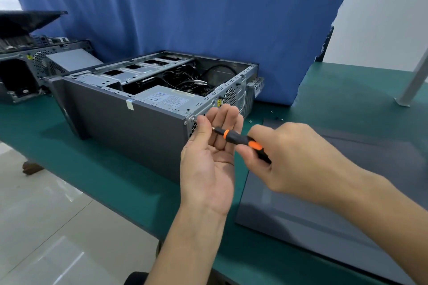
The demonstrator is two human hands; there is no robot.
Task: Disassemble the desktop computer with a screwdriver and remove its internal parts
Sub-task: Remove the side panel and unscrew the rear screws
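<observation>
An open grey desktop computer case (129,120) lies on the green table (111,169), its power supply (166,98) and black cables (185,81) exposed. My right hand (284,157) grips a black and orange screwdriver (243,142) whose tip points at the case's near rear corner. My left hand (208,157) is held palm up beside that corner, fingers straight, thumb against the screwdriver's shaft near the tip. The tip itself is hidden behind the thumb.
The removed grey side panel (324,192) lies flat on the table to the right. A few loose screws (273,114) sit behind it. Another opened computer case (34,65) stands at the far left. A blue curtain (185,7) hangs behind; a metal leg (414,81) stands far right.
</observation>
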